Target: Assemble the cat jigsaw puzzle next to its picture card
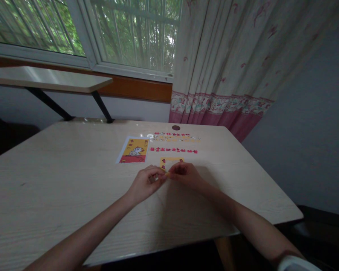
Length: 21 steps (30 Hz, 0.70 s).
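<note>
My left hand and my right hand meet over the table, their fingertips pinched together on a small yellow jigsaw piece. Most of that piece is covered by the fingers. Just beyond them lies a partly joined puzzle border, yellow with red marks, its near part hidden by my hands. A printed picture of a white cartoon animal on yellow and red lies to the left. Behind the border runs a row of red jigsaw pieces.
Farther back are rows of yellow and whitish pieces and more red pieces. A round cable hole is near the table's back edge. A raised shelf stands at the left rear; a curtain hangs behind.
</note>
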Tool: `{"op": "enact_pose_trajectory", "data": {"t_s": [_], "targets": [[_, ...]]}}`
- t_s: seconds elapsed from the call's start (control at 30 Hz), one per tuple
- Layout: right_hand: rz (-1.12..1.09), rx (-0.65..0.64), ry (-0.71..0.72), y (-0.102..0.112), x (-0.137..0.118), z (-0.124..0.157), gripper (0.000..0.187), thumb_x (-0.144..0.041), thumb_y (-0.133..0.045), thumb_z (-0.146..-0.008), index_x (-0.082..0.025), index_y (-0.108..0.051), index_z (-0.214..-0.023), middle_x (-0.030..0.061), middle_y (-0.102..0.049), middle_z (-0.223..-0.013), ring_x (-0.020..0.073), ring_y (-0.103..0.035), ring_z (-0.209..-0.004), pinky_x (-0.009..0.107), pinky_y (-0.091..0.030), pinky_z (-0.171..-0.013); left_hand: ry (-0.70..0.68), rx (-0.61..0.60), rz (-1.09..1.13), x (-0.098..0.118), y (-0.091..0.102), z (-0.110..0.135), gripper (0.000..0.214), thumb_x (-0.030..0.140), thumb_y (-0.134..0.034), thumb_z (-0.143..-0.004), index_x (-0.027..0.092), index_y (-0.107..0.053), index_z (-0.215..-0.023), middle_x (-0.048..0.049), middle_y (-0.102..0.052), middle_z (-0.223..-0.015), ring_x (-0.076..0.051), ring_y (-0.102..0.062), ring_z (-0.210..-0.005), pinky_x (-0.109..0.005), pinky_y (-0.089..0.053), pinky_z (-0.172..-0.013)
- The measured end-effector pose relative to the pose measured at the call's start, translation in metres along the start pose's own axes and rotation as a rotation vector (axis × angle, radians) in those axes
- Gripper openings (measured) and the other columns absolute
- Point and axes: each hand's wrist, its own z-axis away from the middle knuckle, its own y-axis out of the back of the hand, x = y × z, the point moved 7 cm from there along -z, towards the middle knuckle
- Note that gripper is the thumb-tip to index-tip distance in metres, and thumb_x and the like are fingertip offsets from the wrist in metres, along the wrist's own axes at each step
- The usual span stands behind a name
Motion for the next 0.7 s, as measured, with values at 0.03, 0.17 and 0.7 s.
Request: {"op": "enact_pose_trajectory", "data": {"t_s": [0.03,0.17,0.7], "targets": [[0.005,-0.001,0.001,0.0,-0.001,0.001,0.031,-0.047,-0.072,-0.066,-0.018,-0.065,-0.075,-0.0008,-0.063,-0.069,0.0099,-0.055,-0.059,0.025,-0.045,-0.058,0.01,-0.003,0.025,-0.003,-0.001,0.0,0.018,0.032,-0.056,-0.082,0.018,-0.066,-0.077,-0.0049,-0.068,-0.08,-0.017,-0.062,-0.074,-0.029,-0.049,-0.064],[0.231,0.083,0.108,0.007,-0.01,0.006,0.027,-0.045,-0.067,-0.074,-0.021,-0.068,-0.083,0.0012,-0.065,-0.072,0.0119,-0.056,-0.061,0.026,-0.046,-0.059,0.081,-0.019,0.113,-0.016,-0.003,0.001,0.019,0.035,-0.058,-0.081,0.018,-0.067,-0.076,-0.0062,-0.069,-0.082,-0.017,-0.062,-0.075,-0.03,-0.049,-0.065],[0.942,0.284,0.825,-0.001,-0.043,0.031,0.02,-0.039,-0.058,-0.087,-0.025,-0.071,-0.089,0.0013,-0.068,-0.075,0.0127,-0.06,-0.072,0.028,-0.04,-0.073,0.212,-0.025,0.139,-0.028,0.0,-0.001,0.02,0.034,-0.06,-0.073,0.015,-0.067,-0.07,-0.0043,-0.064,-0.071,-0.014,-0.056,-0.065,-0.025,-0.044,-0.06]]}}
